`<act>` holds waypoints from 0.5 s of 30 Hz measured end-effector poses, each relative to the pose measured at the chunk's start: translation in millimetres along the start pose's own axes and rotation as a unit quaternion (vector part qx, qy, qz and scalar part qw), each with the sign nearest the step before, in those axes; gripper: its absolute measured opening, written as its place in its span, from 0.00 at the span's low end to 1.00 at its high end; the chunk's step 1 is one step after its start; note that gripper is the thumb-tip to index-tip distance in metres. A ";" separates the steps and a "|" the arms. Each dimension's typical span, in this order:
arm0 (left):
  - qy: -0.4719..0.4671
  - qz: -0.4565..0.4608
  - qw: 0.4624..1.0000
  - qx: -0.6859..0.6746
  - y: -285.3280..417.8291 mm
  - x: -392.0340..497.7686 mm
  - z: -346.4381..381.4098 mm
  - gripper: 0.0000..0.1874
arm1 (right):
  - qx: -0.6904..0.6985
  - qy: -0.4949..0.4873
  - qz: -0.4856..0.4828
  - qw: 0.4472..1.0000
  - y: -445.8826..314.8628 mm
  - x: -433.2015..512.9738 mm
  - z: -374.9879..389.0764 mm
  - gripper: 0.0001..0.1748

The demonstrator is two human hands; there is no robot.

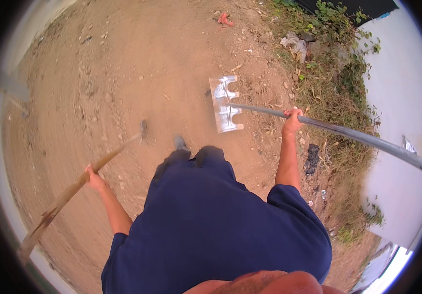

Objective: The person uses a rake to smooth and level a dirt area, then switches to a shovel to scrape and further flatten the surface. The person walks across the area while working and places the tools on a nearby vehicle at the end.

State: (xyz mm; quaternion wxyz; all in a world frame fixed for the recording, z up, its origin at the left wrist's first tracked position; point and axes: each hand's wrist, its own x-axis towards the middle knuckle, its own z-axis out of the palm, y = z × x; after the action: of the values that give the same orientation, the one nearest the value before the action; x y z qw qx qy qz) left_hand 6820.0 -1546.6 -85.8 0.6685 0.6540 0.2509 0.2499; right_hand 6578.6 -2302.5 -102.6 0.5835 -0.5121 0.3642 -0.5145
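Note:
My left hand point(96, 178) is closed around the wooden handle point(63, 197) of a long tool on the left. Its dark metal head point(143, 128) is near the dirt, blurred; the tool's exact kind I cannot tell. On the right, my right hand point(294, 120) grips a grey metal pole point(358, 136). At the pole's far end is a flat metal rake head point(222, 104) with broad, notched teeth facing right. Whether either head touches the ground is unclear.
Bare dirt with small stones point(166, 73) spreads before me. Weeds and dry grass point(347, 99) line a white wall point(402, 73) on the right. Plastic litter point(295, 45), a red scrap point(225, 19) and a dark clump point(312, 159) lie on the ground.

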 end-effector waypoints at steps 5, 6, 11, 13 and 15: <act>0.000 -0.007 0.999 0.044 35.3 96.9 97.1 0.09 | -0.045 0.021 0.036 0.998 94.5 18.0 78.6 0.16; -0.001 -0.007 0.999 0.054 38.1 109.9 117.6 0.09 | -0.143 0.071 0.100 0.982 113.2 17.8 94.6 0.16; -0.032 0.083 0.982 0.167 45.8 156.3 217.5 0.08 | -0.163 0.060 0.069 0.982 182.0 66.0 210.1 0.15; -0.018 0.073 0.983 0.168 42.2 168.9 256.4 0.06 | -0.166 0.030 0.054 0.984 195.2 98.8 256.5 0.14; -0.016 0.069 0.994 0.085 36.9 185.0 296.8 0.05 | -0.131 0.025 0.048 0.990 204.8 134.0 302.4 0.14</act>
State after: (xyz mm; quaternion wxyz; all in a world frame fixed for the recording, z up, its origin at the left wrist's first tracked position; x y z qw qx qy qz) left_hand 7154.9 -1645.6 -45.0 0.5956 0.7280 0.2151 0.2625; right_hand 6940.6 -2376.6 -224.4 0.5261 -0.5529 0.4675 -0.4460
